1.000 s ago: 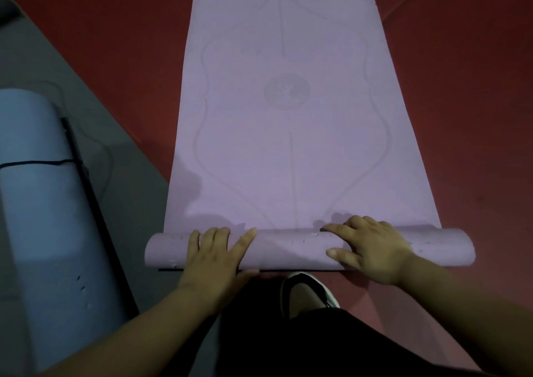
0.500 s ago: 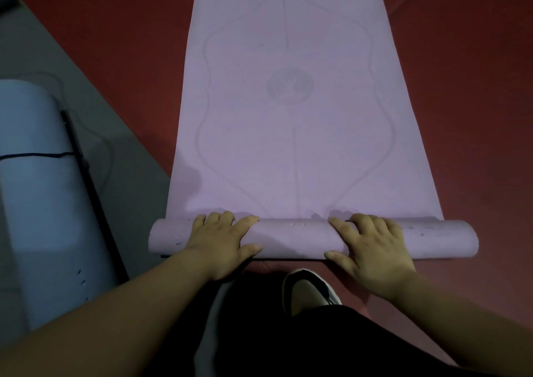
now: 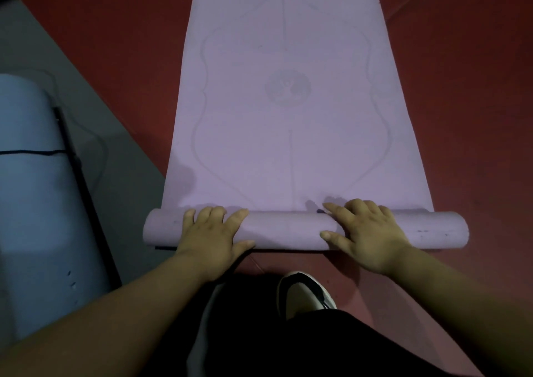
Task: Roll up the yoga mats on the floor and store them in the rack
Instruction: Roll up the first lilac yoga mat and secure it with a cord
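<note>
A purple yoga mat [image 3: 288, 102] lies flat on the red floor, stretching away from me, with a faint line pattern and a round emblem in its middle. Its near end is wound into a roll [image 3: 285, 229] lying across my view. My left hand [image 3: 212, 237] rests on the left part of the roll, fingers curled over the top and thumb on the near side. My right hand [image 3: 366, 232] presses on the right part the same way. Both ends of the roll stick out past my hands.
A rolled light-blue mat [image 3: 31, 189] with a black strap lies at the left on a grey mat [image 3: 95, 111]. My shoe [image 3: 302, 293] and dark trousers are just behind the roll. Red floor [image 3: 476, 117] surrounds the purple mat.
The roll has moved forward along the mat and grown slightly thicker. Both hands have travelled forward with it, staying on top.
</note>
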Available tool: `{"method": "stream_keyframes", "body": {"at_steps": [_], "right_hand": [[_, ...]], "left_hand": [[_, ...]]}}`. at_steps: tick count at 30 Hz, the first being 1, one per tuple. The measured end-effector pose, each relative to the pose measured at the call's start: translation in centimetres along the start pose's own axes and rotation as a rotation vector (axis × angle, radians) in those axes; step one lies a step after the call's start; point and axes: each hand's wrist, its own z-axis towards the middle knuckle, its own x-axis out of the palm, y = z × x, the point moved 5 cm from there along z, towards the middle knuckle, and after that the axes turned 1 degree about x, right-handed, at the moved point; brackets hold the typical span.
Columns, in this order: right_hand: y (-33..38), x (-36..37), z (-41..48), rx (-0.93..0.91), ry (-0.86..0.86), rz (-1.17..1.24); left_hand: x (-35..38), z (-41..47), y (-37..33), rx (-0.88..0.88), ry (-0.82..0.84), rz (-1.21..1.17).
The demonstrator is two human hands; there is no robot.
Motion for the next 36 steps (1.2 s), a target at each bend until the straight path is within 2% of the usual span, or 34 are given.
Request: {"method": "stream_keyframes", "body": {"at_steps": [3, 6, 10, 13, 16, 20, 23, 25, 29, 34, 36], "right_hand": [[0.7, 1.2, -1.6, -0.028, -0.176, -0.065], [0.5, 1.4, -1.4, -0.021, -0.179, -0.076], [0.0, 0.8, 0.1, -0.013, -0.037, -0.062], [-0.7, -0.1, 1.7, 0.001, 0.136, -0.043], [-0.8, -0.2, 2.1, -0.011, 0.198, -0.039], [-0.7, -0.5, 1.8, -0.003, 0.104, -0.041], [0.0, -0.2, 0.2, 0.008, -0.151, -0.015], [0.3, 0.9, -0.7, 0.006, -0.227, -0.048], [-0.2, 1.0, -0.1, 0.004, -0.216, -0.072], [-1.0, -0.2, 2.0, 0.018, -0.053, -0.077], [-1.1, -0.6, 2.5, 0.007, -0.001, -0.099]], "left_hand": [[-0.9, 0.9, 0.2, 0.0, 0.081, 0.022], [-1.0, 1.0, 0.1, 0.003, 0.119, 0.02], [-1.4, 1.4, 0.2, -0.007, 0.13, -0.036], [-1.1, 0.0, -0.3, -0.037, -0.063, -0.038], [0.6, -0.9, -0.7, -0.029, -0.133, -0.061], [-0.5, 0.6, -0.3, -0.05, -0.108, -0.045], [-1.4, 1.4, 0.3, -0.065, 0.019, -0.013], [-1.9, 1.9, 0.4, -0.066, 0.065, -0.022], [-1.9, 1.5, 0.1, -0.081, 0.073, -0.02], [-0.3, 0.3, -0.9, -0.005, -0.141, -0.015], [0.4, 0.3, -1.0, 0.019, -0.154, 0.013]]}}
